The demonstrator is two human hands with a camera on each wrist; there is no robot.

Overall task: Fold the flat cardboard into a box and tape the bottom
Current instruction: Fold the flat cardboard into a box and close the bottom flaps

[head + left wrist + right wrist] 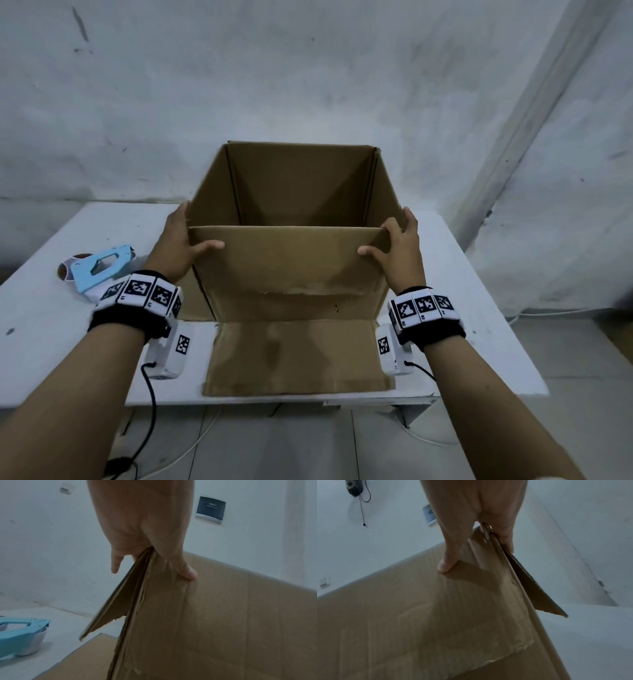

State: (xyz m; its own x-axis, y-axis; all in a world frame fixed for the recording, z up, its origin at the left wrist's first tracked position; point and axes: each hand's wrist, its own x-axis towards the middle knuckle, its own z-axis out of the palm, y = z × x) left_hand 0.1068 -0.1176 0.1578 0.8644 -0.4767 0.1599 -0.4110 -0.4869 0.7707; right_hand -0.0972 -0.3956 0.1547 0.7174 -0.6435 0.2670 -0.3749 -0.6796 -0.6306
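A brown cardboard box (291, 270) stands opened out as a square tube on the white table (41, 308), its open top facing me. My left hand (181, 240) grips the near left corner, thumb on the front panel (214, 615) and fingers along the left side. My right hand (399, 246) grips the near right corner the same way, its thumb pressed on the front panel (419, 615). One bottom flap (294, 356) lies flat on the table toward me. A folded-down top flap covers the upper front panel. A light blue tape dispenser (102, 270) lies left of the box.
A grey-white wall (308, 85) rises just behind the table. The table's front edge (274, 401) runs under the flat flap. Cables hang from my wrist cameras toward the floor (150, 428). A dark wall panel (211, 508) shows in the left wrist view.
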